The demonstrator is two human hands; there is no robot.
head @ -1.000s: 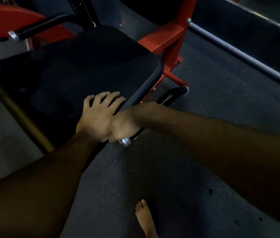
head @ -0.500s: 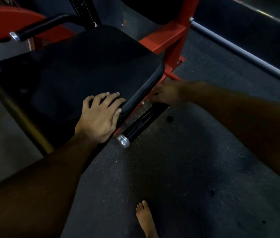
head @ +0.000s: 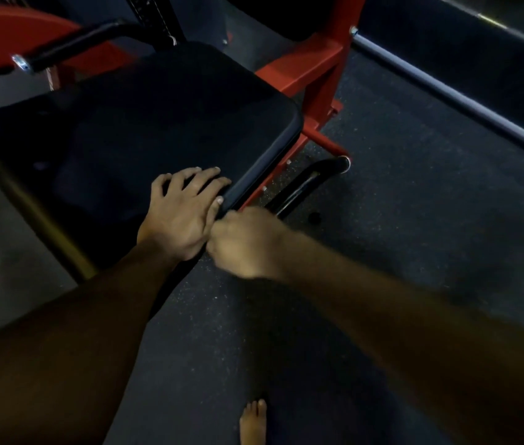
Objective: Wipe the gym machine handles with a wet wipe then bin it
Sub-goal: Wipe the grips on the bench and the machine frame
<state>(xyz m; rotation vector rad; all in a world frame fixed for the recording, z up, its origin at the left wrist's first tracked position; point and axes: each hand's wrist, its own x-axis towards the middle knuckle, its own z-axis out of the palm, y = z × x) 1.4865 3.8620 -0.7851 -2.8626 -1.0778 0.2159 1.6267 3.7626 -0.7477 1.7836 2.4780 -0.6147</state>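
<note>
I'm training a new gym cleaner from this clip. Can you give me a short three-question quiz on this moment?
1. True or false: the left hand rests flat on the black seat pad.
2. Which hand is closed around the black handle beside the seat? A) left B) right C) neither
3. Is the wet wipe visible?

Key: 1 true. 2 B, the right hand. 3 No; if held, the fist hides it.
</note>
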